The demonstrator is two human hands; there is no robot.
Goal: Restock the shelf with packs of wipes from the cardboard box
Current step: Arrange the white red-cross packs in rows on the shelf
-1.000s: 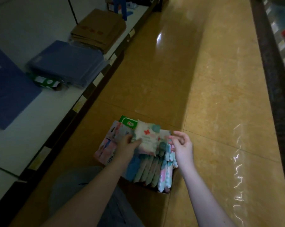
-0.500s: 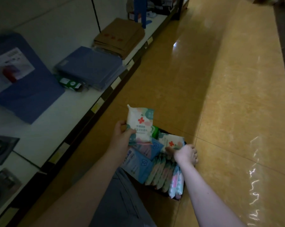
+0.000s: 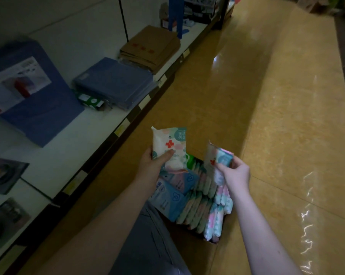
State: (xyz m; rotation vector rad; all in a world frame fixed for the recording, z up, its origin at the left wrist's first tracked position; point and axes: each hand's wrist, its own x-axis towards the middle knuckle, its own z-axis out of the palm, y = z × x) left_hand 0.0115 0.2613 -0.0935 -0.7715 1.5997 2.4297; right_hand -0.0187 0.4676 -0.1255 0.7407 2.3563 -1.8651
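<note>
One glossy tan floor [image 3: 276, 116] beside a low white shelf [image 3: 56, 153]

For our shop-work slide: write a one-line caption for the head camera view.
Left hand grips one pack of wipes, right hand a second pack, above the cardboard box beside the shelf.

Two hands [image 3: 150, 165] [image 3: 236, 174] — two raised packs of wipes [image 3: 167, 147] [image 3: 220, 158], one cardboard box [image 3: 211, 240], one shelf [image 3: 54, 155]
</note>
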